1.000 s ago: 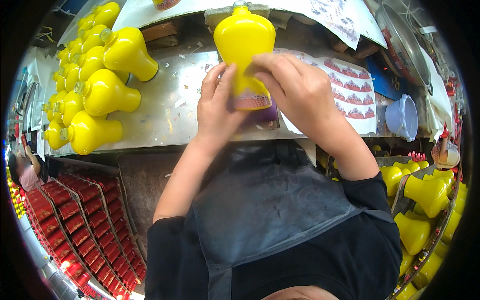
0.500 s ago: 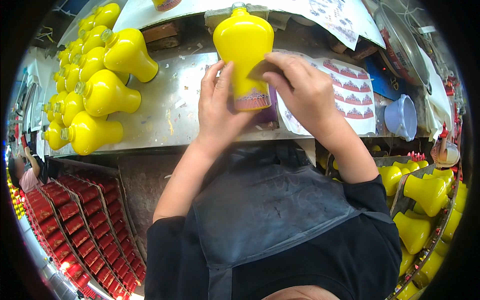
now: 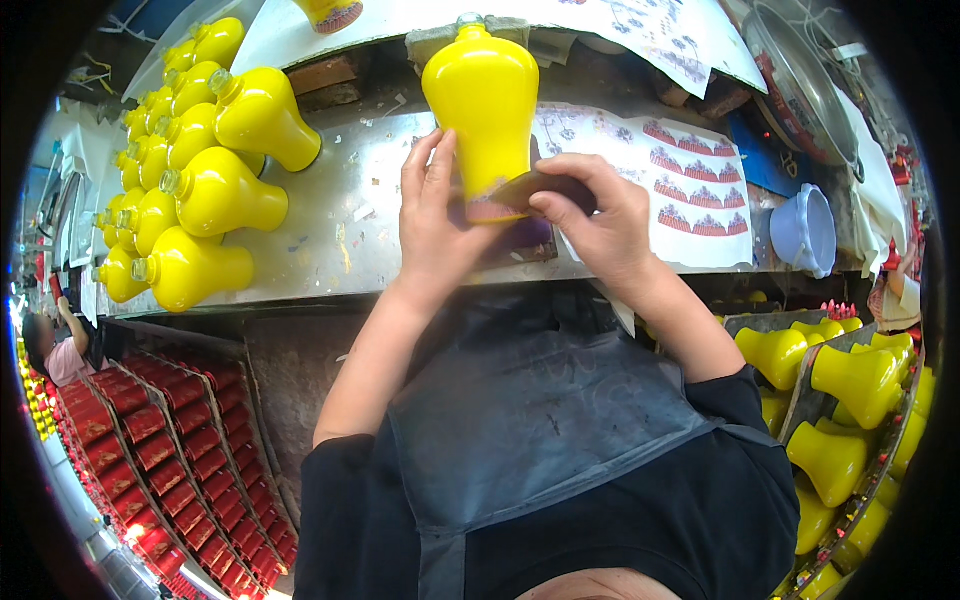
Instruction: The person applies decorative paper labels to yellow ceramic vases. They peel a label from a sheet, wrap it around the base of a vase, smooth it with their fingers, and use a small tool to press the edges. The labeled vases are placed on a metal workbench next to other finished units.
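Yellow bottle lies over the desk, its neck at a block, presumably for support. The left hand cups its side, likely steadying it; grip unclear. The right hand pinches a dark blade by its patterned band. More bottles fill a rack.

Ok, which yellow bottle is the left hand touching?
The yellow bottle at top centre: the left hand touches its side; the right hand holds a dark flat tool at its patterned base. Neither hand touches the others.
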Demonstrator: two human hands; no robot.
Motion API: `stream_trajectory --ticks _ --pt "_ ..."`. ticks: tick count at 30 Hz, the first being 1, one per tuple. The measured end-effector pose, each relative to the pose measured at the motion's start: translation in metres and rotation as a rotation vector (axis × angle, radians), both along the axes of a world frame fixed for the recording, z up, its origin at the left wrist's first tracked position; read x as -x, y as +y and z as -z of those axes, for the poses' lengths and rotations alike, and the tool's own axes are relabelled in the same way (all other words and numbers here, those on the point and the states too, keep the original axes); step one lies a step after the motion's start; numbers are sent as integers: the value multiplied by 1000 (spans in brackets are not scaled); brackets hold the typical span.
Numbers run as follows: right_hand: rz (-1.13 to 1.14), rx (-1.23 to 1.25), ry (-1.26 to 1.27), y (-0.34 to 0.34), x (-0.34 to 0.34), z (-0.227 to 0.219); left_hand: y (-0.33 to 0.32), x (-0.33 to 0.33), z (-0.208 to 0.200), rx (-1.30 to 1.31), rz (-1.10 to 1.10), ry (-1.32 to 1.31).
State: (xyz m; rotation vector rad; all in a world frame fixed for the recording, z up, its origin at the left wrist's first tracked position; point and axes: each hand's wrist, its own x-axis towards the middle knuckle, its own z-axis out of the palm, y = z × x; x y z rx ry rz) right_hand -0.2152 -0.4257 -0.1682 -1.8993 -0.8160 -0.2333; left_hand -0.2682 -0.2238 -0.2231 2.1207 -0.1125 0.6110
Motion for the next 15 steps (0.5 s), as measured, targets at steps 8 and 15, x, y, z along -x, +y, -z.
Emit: stream_trajectory --ticks 8,15 --pt "287 -186 403 1 2 1 1 -1 -4 327 98 139" --pt "222 117 370 0 23 5 -5 -1 -5 486 112 222"
